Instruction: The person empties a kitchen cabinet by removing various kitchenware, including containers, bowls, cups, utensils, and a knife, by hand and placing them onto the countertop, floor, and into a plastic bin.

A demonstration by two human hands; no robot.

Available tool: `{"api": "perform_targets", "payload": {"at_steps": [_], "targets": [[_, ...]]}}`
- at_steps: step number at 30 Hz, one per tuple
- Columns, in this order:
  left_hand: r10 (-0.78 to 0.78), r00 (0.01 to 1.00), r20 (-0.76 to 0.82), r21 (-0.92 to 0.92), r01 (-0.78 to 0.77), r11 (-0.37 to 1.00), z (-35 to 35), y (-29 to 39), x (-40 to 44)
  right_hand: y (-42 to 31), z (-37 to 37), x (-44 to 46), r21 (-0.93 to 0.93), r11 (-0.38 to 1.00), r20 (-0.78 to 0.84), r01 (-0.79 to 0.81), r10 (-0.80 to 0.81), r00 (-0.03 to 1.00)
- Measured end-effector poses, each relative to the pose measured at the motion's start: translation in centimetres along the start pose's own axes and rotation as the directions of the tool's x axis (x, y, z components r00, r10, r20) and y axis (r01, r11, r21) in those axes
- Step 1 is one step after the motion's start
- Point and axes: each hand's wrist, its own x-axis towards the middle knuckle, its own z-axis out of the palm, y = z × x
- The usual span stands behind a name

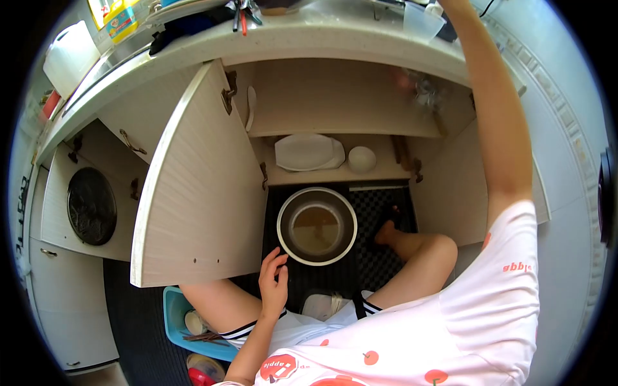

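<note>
Two containers stand on the far left of the counter (360, 44), a white jug (69, 58) and a yellow bottle (121, 24). Below them, a dark round lid (92, 206) sits upright against a pale panel. Farther right on the floor is a blue tub (170, 315), holding a pale cup (195, 321) and some thin brown sticks (203, 336). A cupboard door (199, 186) stands open above the tub. Just past its hinge, a white spoon (251, 108) leans upright at the left end of the shelf (347, 121).

Next comes the left hand (273, 287), which grips nothing; its fingers are loosely bent and spread. They are right by the lower left rim of a metal basin (282, 239), though I cannot tell whether they touch it. The basin is on the dark floor in front of the cupboard, between the person's legs, with some cloudy brownish liquid inside. Behind it, white dishes (306, 153) and a white bowl (362, 159) sit side by side below the shelf.

At the right, the right arm (505, 135) reaches up beside a clear plastic cup (423, 23) on the counter. The right hand is past the top edge, so I cannot tell what it grips.
</note>
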Motion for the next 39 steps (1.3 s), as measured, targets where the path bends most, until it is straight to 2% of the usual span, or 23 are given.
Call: {"api": "perform_targets", "payload": {"at_steps": [1,3,4,6,7,8,9,11,12,13,15,17,18,19,20,22,24,27,30,33,36,38,39], "targets": [[-0.002,1.0,-0.003,0.0,0.002,1.0,0.3,0.1,0.4,0.3,-1.7,-2.8,0.094,0.994,0.023,0.053,-0.055,0.998],[0.042,0.999,-0.013,-0.018,-0.043,0.999,1.1,0.7,2.0,-0.8,-4.0,-9.0,0.155,0.988,0.018,0.023,-0.026,1.0],[0.07,0.997,-0.021,-0.025,-0.07,0.997,1.5,1.0,3.4,0.6,-4.6,-12.3,0.088,0.994,-0.002,0.06,-0.06,0.998],[0.155,0.988,-0.024,0.04,-0.154,0.987,2.4,1.5,7.1,0.3,-4.4,-18.8,0.183,0.98,-0.082,0.077,-0.063,0.995],[0.134,0.991,-0.017,0.11,-0.132,0.985,2.9,1.9,9.4,-0.5,-3.7,-21.5,0.342,0.937,-0.144,0.073,-0.025,0.989],[0.108,0.994,-0.011,0.18,-0.104,0.978,3.4,2.3,11.7,0.7,-2.9,-24.3,0.207,0.975,-0.115,0.086,-0.063,0.991],[0.094,0.995,-0.009,0.221,-0.09,0.971,4.1,2.1,14.4,1.2,-2.5,-26.8,0.158,0.987,-0.054,0.023,-0.015,0.998],[0.059,0.998,-0.014,0.312,-0.052,0.949,5.3,1.3,20.4,3.3,-0.3,-32.0,0.245,0.926,0.165,-0.287,0.251,0.954],[0.114,0.993,-0.031,0.381,-0.094,0.92,5.8,0.8,23.5,4.4,0.7,-34.2,0.248,0.882,0.305,-0.402,0.322,0.896],[0.132,0.988,-0.081,0.461,-0.08,0.884,6.6,2.1,26.0,5.6,1.2,-36.2,0.169,0.848,0.476,-0.502,0.375,0.795],[0.327,0.938,-0.114,0.649,-0.179,0.74,6.6,-1.3,32.7,8.1,3.3,-40.7,0.132,0.846,0.51,-0.516,0.389,0.767],[0.387,0.914,-0.12,0.787,-0.15,0.599,6.5,-0.6,36.3,10.4,5.3,-44.4,0.018,0.869,0.524,-0.494,0.412,0.745],[0.343,0.935,-0.087,0.822,-0.127,0.555,6.0,-0.7,38.1,10.8,6.0,-45.6,-0.074,0.882,0.523,-0.466,0.432,0.735],[0.295,0.954,-0.053,0.856,-0.109,0.505,5.4,-1.3,39.6,10.5,6.3,-45.3,-0.062,0.854,0.565,-0.516,0.457,0.687],[0.253,0.966,-0.062,0.882,-0.066,0.466,4.5,-2.5,41.0,10.7,7.2,-45.8,0.038,0.903,0.507,-0.428,0.351,0.787],[0.207,0.973,-0.104,0.911,0.01,0.412,5.4,-2.3,42.2,9.5,7.3,-45.1,0.014,0.905,0.544,-0.425,0.35,0.763],[0.167,0.971,-0.171,0.922,0.097,0.376,6.2,-1.0,42.0,8.3,7.1,-44.3,0.092,0.899,0.564,-0.428,0.307,0.767],[0.065,0.988,-0.137,0.947,0.112,0.301,6.4,0.2,42.2,7.4,7.1,-43.4,0.148,0.898,0.559,-0.414,0.27,0.784],[-0.223,0.973,-0.057,0.968,0.109,0.226,7.4,2.5,42.4,7.6,8.0,-43.4,0.149,0.893,0.547,-0.426,0.285,0.787],[0.055,0.996,0.068,0.993,-0.073,0.088,6.9,-0.3,42.9,8.1,8.3,-42.6,0.12,0.886,0.534,-0.448,0.323,0.781],[-0.019,0.992,0.128,0.985,-0.125,0.122,7.0,0.7,43.5,8.2,8.2,-41.9,0.146,0.869,0.519,-0.472,0.339,0.784],[-0.088,0.993,0.08,0.866,-0.025,0.499,7.8,1.1,43.0,8.2,8.2,-41.5,0.2,0.833,0.505,-0.516,0.363,0.783],[-0.129,0.989,0.069,0.753,0.034,0.658,8.3,1.6,42.5,8.5,8.4,-41.3,0.22,0.79,0.534,-0.573,0.394,0.748]]}}
